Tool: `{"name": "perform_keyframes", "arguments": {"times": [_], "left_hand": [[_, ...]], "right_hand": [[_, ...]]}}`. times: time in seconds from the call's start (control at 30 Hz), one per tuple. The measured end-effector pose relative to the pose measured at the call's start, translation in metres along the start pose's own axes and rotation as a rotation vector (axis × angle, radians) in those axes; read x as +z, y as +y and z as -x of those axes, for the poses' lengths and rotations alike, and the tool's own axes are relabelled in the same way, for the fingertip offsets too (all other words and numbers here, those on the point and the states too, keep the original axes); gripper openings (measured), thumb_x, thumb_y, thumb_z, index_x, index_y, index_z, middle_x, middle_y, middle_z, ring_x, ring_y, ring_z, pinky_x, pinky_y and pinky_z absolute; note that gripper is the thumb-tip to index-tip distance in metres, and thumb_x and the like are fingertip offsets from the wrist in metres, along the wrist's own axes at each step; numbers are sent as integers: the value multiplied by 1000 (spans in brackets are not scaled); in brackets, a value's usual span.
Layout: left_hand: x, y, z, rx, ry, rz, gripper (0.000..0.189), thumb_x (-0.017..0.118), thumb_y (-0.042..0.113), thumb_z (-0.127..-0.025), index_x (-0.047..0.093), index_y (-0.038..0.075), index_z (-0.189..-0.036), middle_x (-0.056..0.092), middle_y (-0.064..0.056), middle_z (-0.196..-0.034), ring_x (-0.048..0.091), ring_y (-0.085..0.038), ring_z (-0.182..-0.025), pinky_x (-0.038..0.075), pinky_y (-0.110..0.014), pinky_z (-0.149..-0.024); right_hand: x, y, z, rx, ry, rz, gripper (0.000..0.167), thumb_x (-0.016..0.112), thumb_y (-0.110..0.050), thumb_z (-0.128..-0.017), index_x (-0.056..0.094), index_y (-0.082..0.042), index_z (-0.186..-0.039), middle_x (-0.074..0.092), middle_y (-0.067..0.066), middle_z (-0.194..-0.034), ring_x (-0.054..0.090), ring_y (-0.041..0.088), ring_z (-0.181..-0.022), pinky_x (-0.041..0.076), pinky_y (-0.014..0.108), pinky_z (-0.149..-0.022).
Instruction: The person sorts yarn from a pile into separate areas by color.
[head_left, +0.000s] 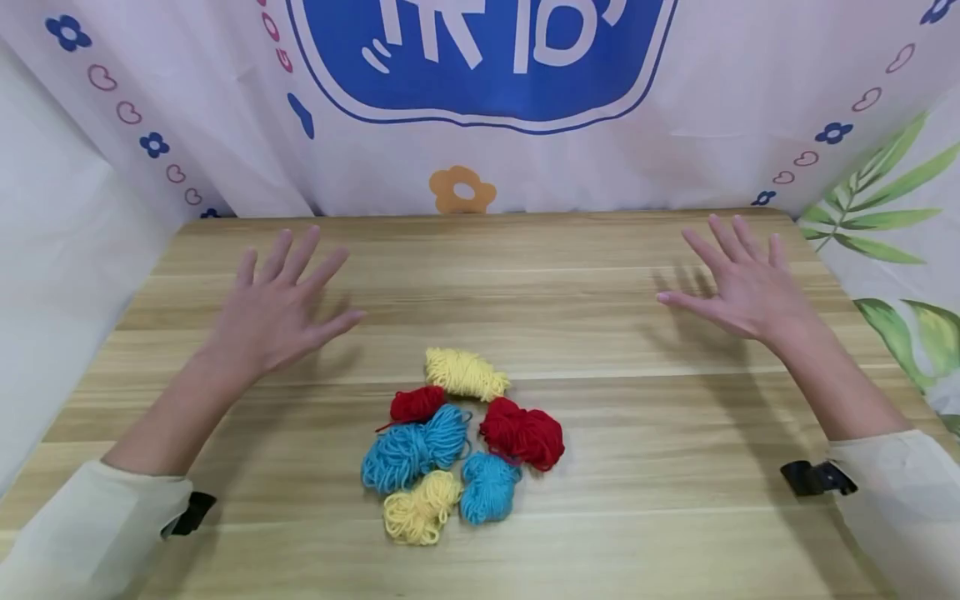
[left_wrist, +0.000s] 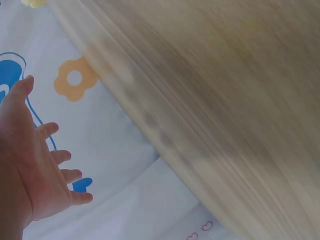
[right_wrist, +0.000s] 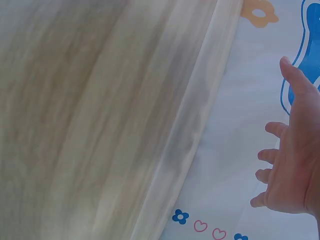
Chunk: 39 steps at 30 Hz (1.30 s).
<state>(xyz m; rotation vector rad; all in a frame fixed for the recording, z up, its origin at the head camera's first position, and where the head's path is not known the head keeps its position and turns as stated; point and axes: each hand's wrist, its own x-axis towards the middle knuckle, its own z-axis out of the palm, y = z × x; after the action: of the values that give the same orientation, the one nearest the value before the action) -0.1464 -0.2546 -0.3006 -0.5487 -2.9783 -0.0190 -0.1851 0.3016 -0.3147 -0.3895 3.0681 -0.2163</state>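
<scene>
Lying clustered, six looped yarn bundles [head_left: 415,450], two each red, yellow, blue, both hands [head_left: 268,312] [head_left: 756,293] splayed, empty

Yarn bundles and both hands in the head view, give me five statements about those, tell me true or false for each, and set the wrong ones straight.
1. The left hand has its fingers spread. True.
2. The right hand is clenched in a fist. False: its fingers are straight and apart.
3. The upper yellow bundle and the lower yellow bundle both lie on the table. True.
4. In the head view, the larger red bundle lies left of the larger blue bundle. False: it lies to the right.
5. Neither hand is holding yarn. True.
</scene>
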Motion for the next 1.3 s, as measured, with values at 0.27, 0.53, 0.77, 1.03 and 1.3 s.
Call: {"name": "perform_keyframes", "arguments": {"times": [0.27, 0.53, 0.77, 1.03, 1.3], "left_hand": [[-1, 13, -4, 46, 1, 27, 84, 60, 61, -95, 38, 14, -161, 19, -20, -170, 17, -47, -155, 17, -74, -117], [0, 22, -6, 112, 22, 17, 83, 63, 60, -95, 40, 13, -160, 24, -19, -169, 24, -45, -154, 22, -70, -118], [2, 27, -8, 131, 14, -10, 82, 62, 60, -95, 41, 13, -159, 27, -20, -168, 25, -45, -153, 24, -71, -117], [-2, 33, -6, 149, -7, -17, 81, 59, 60, -96, 40, 14, -160, 24, -19, -169, 25, -44, -153, 24, -70, -117], [-2, 42, -2, 191, -15, -12, 78, 60, 56, -98, 40, 13, -160, 28, -21, -167, 28, -44, -152, 26, -69, -117]], "right_hand": [[-1, -9, -1, -51, 29, 27, 99, 53, -73, -94, 22, -12, -166, 7, 23, -171, 3, 45, -157, 1, 75, -117], [-2, -15, -1, -115, 94, 51, 93, 61, -68, -93, 36, -8, -160, 27, 26, -165, 25, 49, -151, 19, 70, -118], [2, -18, -1, -159, 128, 59, 89, 62, -65, -93, 41, -8, -158, 31, 26, -164, 27, 49, -150, 15, 73, -118], [3, -29, -1, -200, 129, 56, 85, 63, -62, -94, 43, -8, -156, 33, 26, -163, 25, 47, -152, 18, 71, -119], [4, -41, 3, -227, 110, 92, 83, 64, -61, -94, 44, -8, -155, 36, 26, -161, 26, 47, -151, 20, 72, -117]]}}
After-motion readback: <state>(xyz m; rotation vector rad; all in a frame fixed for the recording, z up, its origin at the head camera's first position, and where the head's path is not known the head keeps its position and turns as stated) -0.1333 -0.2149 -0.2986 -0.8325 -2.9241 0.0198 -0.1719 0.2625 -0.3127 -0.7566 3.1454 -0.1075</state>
